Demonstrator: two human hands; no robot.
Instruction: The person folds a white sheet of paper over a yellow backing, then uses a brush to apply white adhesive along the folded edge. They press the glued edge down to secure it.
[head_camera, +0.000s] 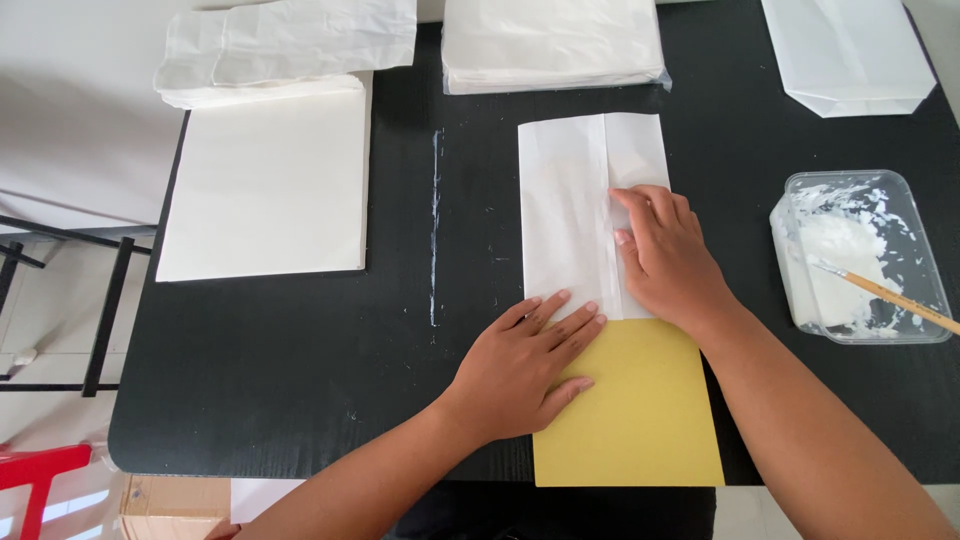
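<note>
Folded white paper sheet lies flat on the black table, directly under and ahead of both hands, long axis running straight away from the person. Its near end overlaps a yellow card that sticks out toward the body.

Right hand: flat, fingers together, pressing down on the seam where the right flap overlaps the left. It sits further up the sheet, closest to the fold line. Left hand: flat, fingers spread, pinning the near-left corner where paper meets card. Neither hand grips anything; both just press.

To the right of the right hand, well apart: clear plastic tub with white paste and a wooden-handled brush resting in it. Left of the left hand: stack of white sheets. Beyond the hands: more folded white bags.

Hidden: seam under the right palm, so can't tell if it's stuck down there. How far the card runs up inside the paper isn't visible. Brush handle is cut off at the frame edge.
</note>
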